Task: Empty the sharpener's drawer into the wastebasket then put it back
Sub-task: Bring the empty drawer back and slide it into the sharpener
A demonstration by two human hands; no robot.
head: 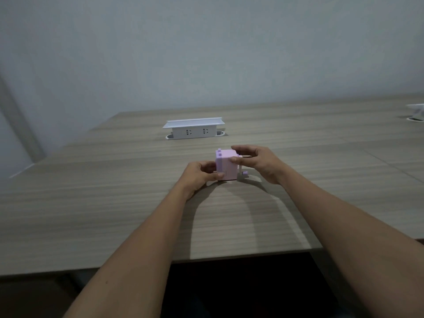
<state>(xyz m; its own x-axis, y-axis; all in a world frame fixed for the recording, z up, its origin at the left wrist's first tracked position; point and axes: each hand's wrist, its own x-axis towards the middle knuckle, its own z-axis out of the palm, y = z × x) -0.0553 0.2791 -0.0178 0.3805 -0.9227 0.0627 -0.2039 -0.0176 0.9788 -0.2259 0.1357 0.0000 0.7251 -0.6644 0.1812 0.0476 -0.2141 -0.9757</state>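
Observation:
A small lilac sharpener (pixel 227 165) with a crank handle (pixel 244 172) on its right side stands upright on the wooden table (pixel 114 191). My right hand (pixel 257 161) grips its upper body from the right, thumb on the near face and fingers over the top. My left hand (pixel 199 175) is at the sharpener's lower left side, its fingertips pinched there where the drawer sits; the drawer itself is hidden behind the fingers. No wastebasket is in view.
A white pop-up socket box (pixel 193 129) rises from the table behind the sharpener. A second white box (pixel 416 114) shows at the far right edge. The table's front edge (pixel 229 257) runs below my forearms, with dark space under it. A pale wall stands behind.

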